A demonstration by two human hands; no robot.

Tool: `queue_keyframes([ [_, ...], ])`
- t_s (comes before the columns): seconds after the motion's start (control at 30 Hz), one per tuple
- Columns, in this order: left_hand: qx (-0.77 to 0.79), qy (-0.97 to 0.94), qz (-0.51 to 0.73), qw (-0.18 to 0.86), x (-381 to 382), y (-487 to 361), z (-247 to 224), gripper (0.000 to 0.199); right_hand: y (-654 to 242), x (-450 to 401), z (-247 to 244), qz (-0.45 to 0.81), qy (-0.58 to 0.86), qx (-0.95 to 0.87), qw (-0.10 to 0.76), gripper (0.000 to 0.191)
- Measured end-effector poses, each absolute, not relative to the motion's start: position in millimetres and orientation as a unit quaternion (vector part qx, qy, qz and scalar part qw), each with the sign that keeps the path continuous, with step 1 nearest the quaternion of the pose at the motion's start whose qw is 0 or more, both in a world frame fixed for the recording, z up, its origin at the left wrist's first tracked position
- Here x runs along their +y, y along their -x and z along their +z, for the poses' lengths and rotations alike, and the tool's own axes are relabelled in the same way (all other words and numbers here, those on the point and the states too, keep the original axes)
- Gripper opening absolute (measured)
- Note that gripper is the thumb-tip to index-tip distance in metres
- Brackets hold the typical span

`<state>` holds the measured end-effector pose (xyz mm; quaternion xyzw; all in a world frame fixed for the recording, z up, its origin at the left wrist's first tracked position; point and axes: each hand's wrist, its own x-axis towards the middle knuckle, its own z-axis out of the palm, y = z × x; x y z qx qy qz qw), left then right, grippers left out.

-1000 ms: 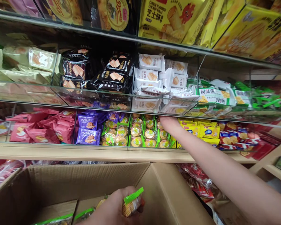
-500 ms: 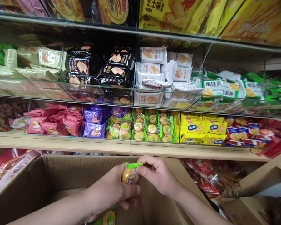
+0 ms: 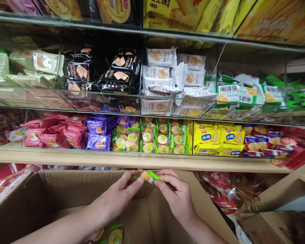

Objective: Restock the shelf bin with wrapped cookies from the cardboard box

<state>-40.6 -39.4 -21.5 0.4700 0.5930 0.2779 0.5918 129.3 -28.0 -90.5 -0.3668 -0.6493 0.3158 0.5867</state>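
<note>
Between my two hands is a small packet of round biscuits [image 3: 147, 176] in clear wrapping with bright green ends. My left hand [image 3: 122, 191] pinches one end of it between thumb and fingers. At the other end, the fingertips of my right hand [image 3: 176, 193] grip the green edge. Both hands are over a large cardboard box [image 3: 73, 184]. Down in the box lie a few similar biscuit packets [image 3: 115, 234], partly hidden by my left forearm. Matching green-edged packets [image 3: 164, 139] stand stacked in the lowest shelf row ahead.
Glass-fronted shelves rise ahead, with a wooden ledge [image 3: 91, 157] beneath. Beside the green-edged stacks are purple packets [image 3: 98, 141] and yellow packets [image 3: 207, 136]. White packets [image 3: 160, 73] and black packets [image 3: 122, 74] fill the row above. Red bags [image 3: 218, 186] lie right of the box.
The packet has turned from upright to lying sideways and risen slightly. My left hand has shifted its hold to one end. The view has moved slightly, showing more packets in the box.
</note>
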Motion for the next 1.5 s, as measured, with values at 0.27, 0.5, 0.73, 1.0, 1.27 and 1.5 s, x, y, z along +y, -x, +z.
queue_keyframes([
  [0.27, 0.499, -0.376, 0.357, 0.695, -39.1, 35.3, -12.3, 0.078, -131.4, -43.6, -91.3, 0.214, 0.254, -0.787, 0.520, 0.025],
  [0.5, 0.492, -0.487, 0.284, 0.663, -35.3, 39.6, -21.7, 0.075, -125.8, -26.1, -100.7, 0.514, 0.346, -0.553, 0.557, 0.042],
  [0.73, 0.458, -0.558, 0.231, 0.653, -40.1, 40.7, -44.8, 0.059, -123.9, -26.2, -97.6, 0.639, 0.354, -0.470, 0.496, 0.025],
  [1.0, 0.433, -0.517, 0.234, 0.700, -43.5, 38.0, -28.4, 0.073, -126.3, -27.5, -91.7, 0.705, 0.315, -0.344, 0.533, 0.027],
  [1.27, 0.486, -0.550, 0.236, 0.637, -44.9, 38.0, -45.4, 0.067, -120.9, -35.3, -92.1, 0.712, 0.325, -0.410, 0.469, 0.039],
  [1.5, 0.482, -0.671, 0.177, 0.535, -39.6, 43.3, -38.0, 0.042, -121.1, -41.0, -100.7, 0.630, 0.313, -0.597, 0.385, 0.042],
])
